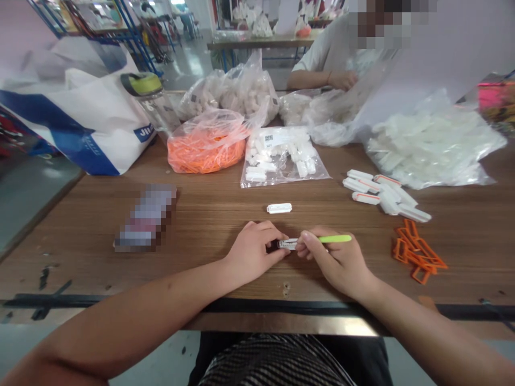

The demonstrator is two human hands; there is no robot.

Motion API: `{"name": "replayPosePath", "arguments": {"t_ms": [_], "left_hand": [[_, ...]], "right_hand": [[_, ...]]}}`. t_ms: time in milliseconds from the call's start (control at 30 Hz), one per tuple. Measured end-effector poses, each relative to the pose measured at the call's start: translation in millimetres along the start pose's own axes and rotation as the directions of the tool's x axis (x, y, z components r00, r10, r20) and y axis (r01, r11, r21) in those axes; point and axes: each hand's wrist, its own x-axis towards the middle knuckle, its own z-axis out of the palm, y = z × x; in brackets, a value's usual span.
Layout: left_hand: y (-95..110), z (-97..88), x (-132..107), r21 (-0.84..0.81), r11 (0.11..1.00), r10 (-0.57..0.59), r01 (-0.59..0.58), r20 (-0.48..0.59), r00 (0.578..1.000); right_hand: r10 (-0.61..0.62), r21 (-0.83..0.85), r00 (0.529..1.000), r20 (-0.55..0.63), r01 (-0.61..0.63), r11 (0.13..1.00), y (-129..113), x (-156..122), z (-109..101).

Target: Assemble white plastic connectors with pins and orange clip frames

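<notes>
- At 9 o'clock on the wooden table (76, 271) lies a pixelated packet (145, 217), contents unreadable.
- At 10 o'clock, a blue-and-white carrier bag (76, 120) and a clear tumbler with a yellow-green lid (147, 99) sit at the table's far corner.
- Your left hand (253, 252) is curled nearly closed around the dark end of a white plastic piece (287, 244), at 6 o'clock and just above the table.
- Your right hand (333, 262) is pinched shut on a green stick (332, 238), its end meeting the white plastic piece. Both hands work close together, a sound position for fine work. Keep the piece level.
- At 12 o'clock are a loose white tag (279, 208), a bag of orange parts (207, 147) and a bag of white parts (281, 155). None obstructs your hands.
- At 1 o'clock, a co-worker's hand (341, 80) rests beyond the bags.
- At 2 to 3 o'clock, white pieces (380, 193) and orange frames (418, 252) lie loose beside your right hand, not touching it.
</notes>
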Motion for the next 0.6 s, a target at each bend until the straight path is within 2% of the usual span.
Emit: {"name": "replayPosePath", "arguments": {"t_ms": [367, 600], "left_hand": [[1.2, -0.4, 0.6, 0.003, 1.000, -0.005, 0.005, 0.010, 1.000], [-0.1, 0.0, -0.5, -0.012, 1.000, 0.022, -0.022, -0.017, 1.000]], "right_hand": [[0.026, -0.010, 0.999, 0.042, -0.026, 1.000, -1.8, 2.4, 1.2], [0.088, 0.152, 0.995, -0.056, -0.078, 0.985, 2.5, 1.8, -0.5]]}}
